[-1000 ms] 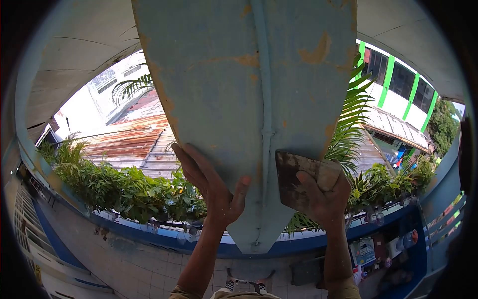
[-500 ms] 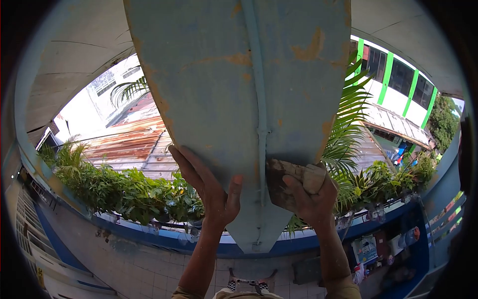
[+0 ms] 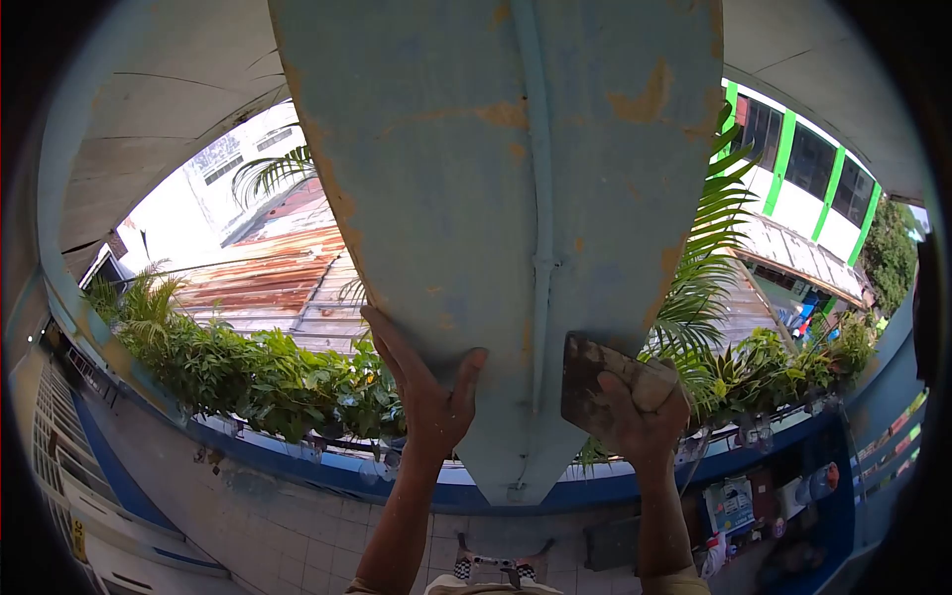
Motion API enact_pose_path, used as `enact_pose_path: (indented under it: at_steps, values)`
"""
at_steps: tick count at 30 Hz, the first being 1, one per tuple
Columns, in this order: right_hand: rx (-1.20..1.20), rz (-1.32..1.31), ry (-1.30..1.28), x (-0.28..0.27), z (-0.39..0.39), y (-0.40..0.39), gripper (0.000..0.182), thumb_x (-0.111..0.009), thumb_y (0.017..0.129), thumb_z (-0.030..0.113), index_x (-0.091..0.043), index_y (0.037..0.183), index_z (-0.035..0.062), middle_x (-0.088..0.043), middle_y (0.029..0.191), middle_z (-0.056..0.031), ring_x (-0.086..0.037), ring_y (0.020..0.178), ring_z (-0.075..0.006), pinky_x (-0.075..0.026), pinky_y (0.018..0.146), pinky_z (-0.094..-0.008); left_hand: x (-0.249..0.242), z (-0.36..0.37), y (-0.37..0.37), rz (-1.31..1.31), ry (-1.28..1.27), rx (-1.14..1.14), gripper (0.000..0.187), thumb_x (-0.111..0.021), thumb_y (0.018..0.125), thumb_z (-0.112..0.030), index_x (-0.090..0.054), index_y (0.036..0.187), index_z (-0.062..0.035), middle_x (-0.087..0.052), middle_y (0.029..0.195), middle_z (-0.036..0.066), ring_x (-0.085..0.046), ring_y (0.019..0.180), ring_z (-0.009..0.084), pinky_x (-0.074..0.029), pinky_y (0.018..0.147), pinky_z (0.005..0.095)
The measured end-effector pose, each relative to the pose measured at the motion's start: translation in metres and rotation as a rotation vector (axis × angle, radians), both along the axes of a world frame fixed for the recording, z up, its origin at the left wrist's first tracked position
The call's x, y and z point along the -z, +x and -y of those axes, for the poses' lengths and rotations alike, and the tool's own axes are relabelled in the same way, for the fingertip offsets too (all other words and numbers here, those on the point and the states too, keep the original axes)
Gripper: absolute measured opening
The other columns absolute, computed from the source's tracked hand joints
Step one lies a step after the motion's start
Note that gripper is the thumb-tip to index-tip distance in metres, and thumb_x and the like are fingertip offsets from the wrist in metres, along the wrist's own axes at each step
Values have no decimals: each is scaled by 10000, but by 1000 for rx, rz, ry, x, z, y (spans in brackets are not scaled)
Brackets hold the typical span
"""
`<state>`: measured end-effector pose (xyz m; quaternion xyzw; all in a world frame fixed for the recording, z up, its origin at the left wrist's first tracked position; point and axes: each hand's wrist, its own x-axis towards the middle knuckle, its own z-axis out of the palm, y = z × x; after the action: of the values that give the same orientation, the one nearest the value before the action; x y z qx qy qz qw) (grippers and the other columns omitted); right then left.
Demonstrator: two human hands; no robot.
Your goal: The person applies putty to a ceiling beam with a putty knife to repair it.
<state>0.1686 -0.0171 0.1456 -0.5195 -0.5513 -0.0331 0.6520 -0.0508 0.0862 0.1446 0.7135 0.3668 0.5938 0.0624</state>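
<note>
A tall column point(image 3: 436, 198) with worn blue-grey paint and brown bare patches fills the middle of the view. A thin painted conduit point(image 3: 541, 218) runs down its face. Fingers spread along the column's left edge, my left hand point(image 3: 436, 397) rests open against it, thumb apart on the front. My right hand point(image 3: 647, 421) grips a scraper point(image 3: 587, 387) with a dark, stained flat blade and a worn pale handle. The blade lies over the lower right part of the column, just right of the conduit.
Potted plants point(image 3: 278, 382) line the ledge behind the column, with palm fronds point(image 3: 704, 268) at right. Rusty roofs point(image 3: 263, 283) lie beyond. Below is a tiled floor point(image 3: 307, 526); papers and other items point(image 3: 732, 506) sit at lower right. A slatted metal fixture point(image 3: 69, 446) stands left.
The view has shifted a little, so the column sits further right. My right hand has moved the scraper slightly right, away from the conduit. My left hand stays on the left edge.
</note>
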Motion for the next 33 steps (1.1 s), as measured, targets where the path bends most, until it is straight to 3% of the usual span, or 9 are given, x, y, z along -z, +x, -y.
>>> enact_pose_path:
  at_steps: [9, 10, 14, 16, 19, 20, 23, 26, 33]
  values:
    - [-13, -15, -30, 5, -2, 6, 294, -846, 810, 168, -603, 844, 7, -672, 681, -82, -671, 601, -175, -505, 576, -303, 1, 0, 1, 60, 12, 3, 1179, -777, 876, -293, 123, 1572, 18, 38, 1625, 336, -82, 1507, 473, -189, 1190, 562]
    - [11, 8, -18, 2, -2, 6, 287, -844, 810, 164, -604, 841, 10, -671, 685, -84, -659, 587, -171, -500, 565, -308, 0, 0, 2, 95, -5, 17, 1190, -794, 861, -261, 116, 1575, 18, -6, 1626, 332, -164, 1495, 445, -248, 1177, 525]
    - [-16, 11, -31, 7, 0, 15, 285, -839, 815, 161, -600, 839, 8, -673, 688, -92, -659, 578, -173, -492, 546, -312, -1, 1, -1, 161, -41, 69, 1169, -797, 857, -235, 84, 1581, 22, -78, 1621, 323, -243, 1469, 417, -292, 1161, 493]
    - [-22, 50, 22, 4, -6, 7, 283, -835, 817, 145, -592, 828, 0, -675, 690, -103, -667, 584, -172, -493, 541, -306, 4, 1, 1, 147, -7, 44, 1142, -813, 845, -233, 16, 1588, 23, -201, 1582, 299, -345, 1408, 383, -342, 1130, 469]
    - [-25, 30, -7, 3, 1, 4, 276, -833, 817, 121, -587, 817, -5, -678, 690, -111, -673, 597, -155, -502, 550, -295, -1, 4, 2, 239, -75, 126, 1096, -822, 839, -219, -55, 1585, 18, -294, 1519, 268, -387, 1366, 354, -361, 1113, 458]
    - [-32, 34, -24, 6, 4, 7, 274, -833, 817, 119, -587, 819, -4, -679, 690, -110, -674, 598, -155, -506, 554, -294, 3, 3, 1, 284, -107, 123, 1075, -846, 820, -313, -140, 1571, -9, -334, 1518, 203, -381, 1374, 304, -346, 1131, 440]
    - [-32, 12, 16, 19, -1, 7, 273, -834, 815, 117, -588, 821, -3, -680, 689, -107, -677, 598, -158, -510, 559, -296, 15, 1, -3, 288, -120, 174, 951, -808, 861, -207, -181, 1543, 6, -389, 1423, 216, -439, 1299, 295, -396, 1074, 431]
    - [-27, 10, 13, 12, -3, -2, 271, -835, 813, 117, -593, 824, -4, -684, 691, -104, -679, 598, -161, -512, 561, -298, 23, -1, -5, 298, -136, 153, 932, -827, 846, -276, -234, 1515, -10, -421, 1406, 168, -448, 1292, 276, -368, 1095, 416]
    - [-9, 7, 8, 19, -6, 7, 272, -838, 811, 130, -601, 842, -2, -677, 690, -99, -677, 595, -166, -505, 554, -305, 34, 2, -8, 353, -213, 205, 813, -808, 865, -260, -319, 1461, -3, -475, 1353, 153, -484, 1254, 256, -402, 1063, 395]
